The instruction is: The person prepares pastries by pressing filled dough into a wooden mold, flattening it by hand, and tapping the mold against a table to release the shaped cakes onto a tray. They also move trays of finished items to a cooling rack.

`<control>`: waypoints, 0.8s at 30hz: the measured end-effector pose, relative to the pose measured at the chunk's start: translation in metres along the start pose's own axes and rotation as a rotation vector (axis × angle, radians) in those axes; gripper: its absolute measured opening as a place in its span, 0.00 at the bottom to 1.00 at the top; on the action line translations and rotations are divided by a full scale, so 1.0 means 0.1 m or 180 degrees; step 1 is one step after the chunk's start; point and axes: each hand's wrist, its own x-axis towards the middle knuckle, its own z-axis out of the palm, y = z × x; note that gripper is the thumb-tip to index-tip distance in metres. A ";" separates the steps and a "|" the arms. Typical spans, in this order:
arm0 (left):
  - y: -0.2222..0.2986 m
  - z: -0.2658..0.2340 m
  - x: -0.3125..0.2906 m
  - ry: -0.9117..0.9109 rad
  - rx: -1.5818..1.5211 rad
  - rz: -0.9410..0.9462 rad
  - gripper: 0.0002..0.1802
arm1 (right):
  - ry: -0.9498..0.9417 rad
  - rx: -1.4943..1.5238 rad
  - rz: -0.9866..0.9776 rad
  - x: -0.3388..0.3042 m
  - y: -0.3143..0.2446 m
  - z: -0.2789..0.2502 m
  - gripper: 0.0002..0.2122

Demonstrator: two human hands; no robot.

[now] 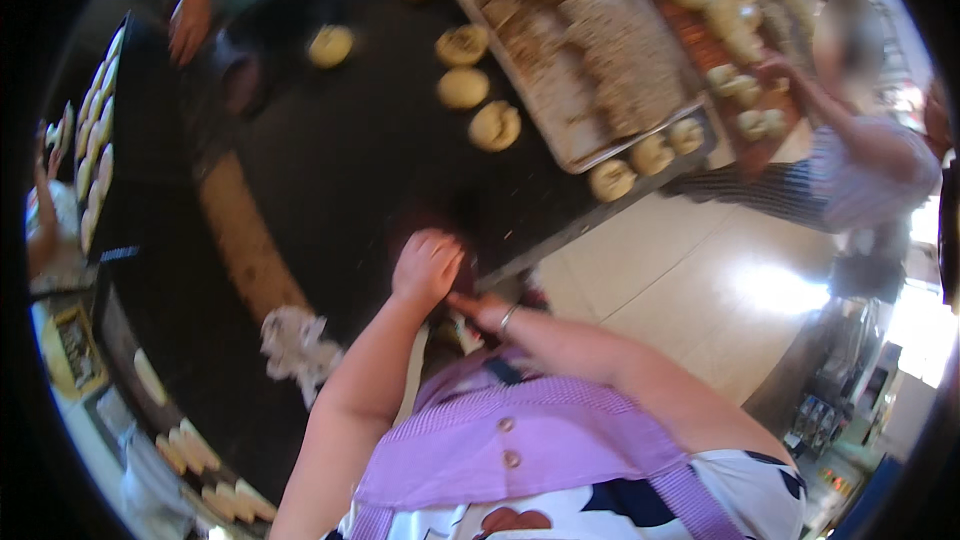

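Note:
My left hand [428, 262] is at the near edge of the black worktop [330, 140], its fingers curled together. Just below it, close to my body, is my right hand [480, 310], a bracelet at its wrist and one finger reaching toward the left hand. A dark reddish thing shows in part around my left hand, too dim and blurred to name. What lies between the hands is hidden. Farther up the worktop sit round dough pieces: a smooth one [463, 88], and a split one [495, 126] with folds on top.
A metal tray [575, 162] of crumbly brown filling [620, 70] stands at the far right, dough balls [611, 180] along its near edge. A wooden strip [250, 240] and crumpled white plastic [298, 345] lie left. A co-worker's hand [190, 25] hangs far left; another person [870, 150] works at right.

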 end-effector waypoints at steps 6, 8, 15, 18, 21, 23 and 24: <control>-0.05 -0.04 -0.02 -0.0303 -0.0042 -0.0103 0.18 | -0.0266 0.0270 -0.0235 -0.12 -0.09 0.00 0.35; 0.00 -0.11 0.06 -0.0416 -0.0045 -0.0147 0.17 | -0.0210 0.0139 -0.0291 -0.18 -0.14 -0.02 0.36; -0.04 0.03 0.01 -0.0378 0.0091 -0.0099 0.18 | -0.0359 0.0256 -0.0298 -0.10 -0.07 0.03 0.37; -0.14 0.04 -0.02 -0.0172 -0.0006 0.0183 0.23 | -0.0349 0.0185 -0.0347 -0.24 -0.15 -0.01 0.37; -0.12 -0.02 0.02 -0.0366 0.0034 0.0234 0.25 | -0.0362 0.0137 -0.0274 -0.25 -0.19 -0.01 0.38; -0.10 -0.05 0.02 -0.0610 0.0028 -0.0124 0.27 | -0.0388 0.0160 -0.0261 -0.27 -0.18 -0.02 0.38; 0.02 -0.09 0.10 -0.0629 0.0088 -0.0301 0.27 | -0.0245 0.0163 -0.0442 -0.23 -0.16 -0.01 0.37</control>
